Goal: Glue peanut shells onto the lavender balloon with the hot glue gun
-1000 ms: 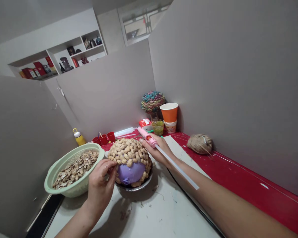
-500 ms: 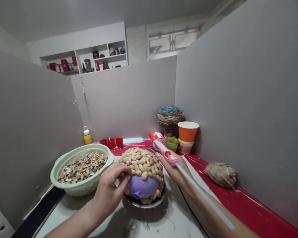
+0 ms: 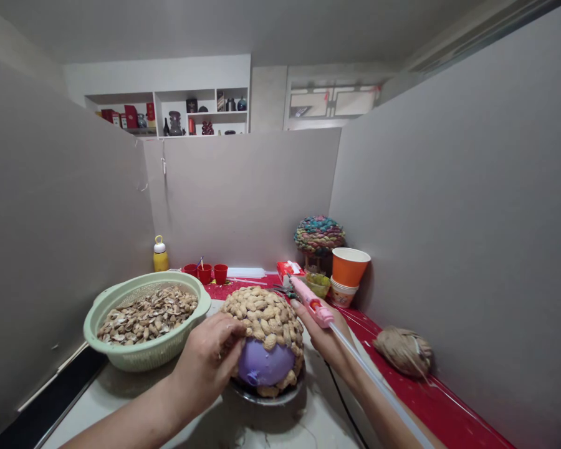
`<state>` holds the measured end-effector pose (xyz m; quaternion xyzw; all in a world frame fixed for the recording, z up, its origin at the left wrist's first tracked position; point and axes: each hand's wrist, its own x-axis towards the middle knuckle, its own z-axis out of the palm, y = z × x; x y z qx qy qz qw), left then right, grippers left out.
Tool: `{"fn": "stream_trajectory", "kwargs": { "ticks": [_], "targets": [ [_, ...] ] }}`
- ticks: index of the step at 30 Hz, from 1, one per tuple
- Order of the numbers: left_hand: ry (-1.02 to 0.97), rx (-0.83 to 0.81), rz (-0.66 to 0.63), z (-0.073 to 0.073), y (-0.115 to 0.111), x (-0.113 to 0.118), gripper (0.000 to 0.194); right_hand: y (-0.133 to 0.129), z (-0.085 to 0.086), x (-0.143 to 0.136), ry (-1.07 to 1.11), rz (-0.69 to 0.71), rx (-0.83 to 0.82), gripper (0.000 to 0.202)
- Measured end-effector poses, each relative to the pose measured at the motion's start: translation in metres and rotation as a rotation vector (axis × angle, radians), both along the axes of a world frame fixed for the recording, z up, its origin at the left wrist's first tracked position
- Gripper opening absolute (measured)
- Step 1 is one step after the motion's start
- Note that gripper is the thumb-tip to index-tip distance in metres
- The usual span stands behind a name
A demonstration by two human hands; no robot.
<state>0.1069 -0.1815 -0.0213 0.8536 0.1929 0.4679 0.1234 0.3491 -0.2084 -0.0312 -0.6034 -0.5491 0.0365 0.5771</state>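
My L hand is at the near L side of the purple balloon, thumb & fingers drawn in narrow, tips up against the edge of its peanut-shell covering; can't tell if there's a bit of shell btwn them. The balloon sits in a shiny metal bowl on the white work surface, shells over its top & sides, bare purple patch facing me. R hand has the pink glue gun, nozzle pointing away from me, just beyond the R side of the balloon; a long translucent glue stick runs out the back, over my forearm. Black cord hangs below. To the L, the pale green colander w/ loose peanut shells. At the back: yellow bottle, small red cups, multicolor yarn tree, orange paper tub. Far R, brown twine skein on the red surface.
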Motion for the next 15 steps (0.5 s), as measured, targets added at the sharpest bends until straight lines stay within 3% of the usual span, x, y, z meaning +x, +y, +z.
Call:
{"fn": "stream_trajectory", "kwargs": {
  "ticks": [3,6,10,15],
  "targets": [
    [-0.067,-0.118,0.007,0.003,-0.002,-0.002,0.014,-0.003,0.002,0.001,-0.024,-0.006,-0.005,0.038],
    [-0.179,-0.409,-0.012,0.011,-0.006,-0.005,0.011,-0.002,-0.001,0.004,-0.031,-0.002,-0.013,0.035],
    [-0.359,-0.908,-0.166,0.021,-0.011,-0.011,0.019,0.007,-0.010,0.011,-0.010,0.007,-0.001,0.036],
    [-0.515,-1.289,-0.386,0.017,-0.017,-0.016,0.025,0.006,-0.006,0.014,0.034,-0.013,0.061,0.036]
  ]
}}
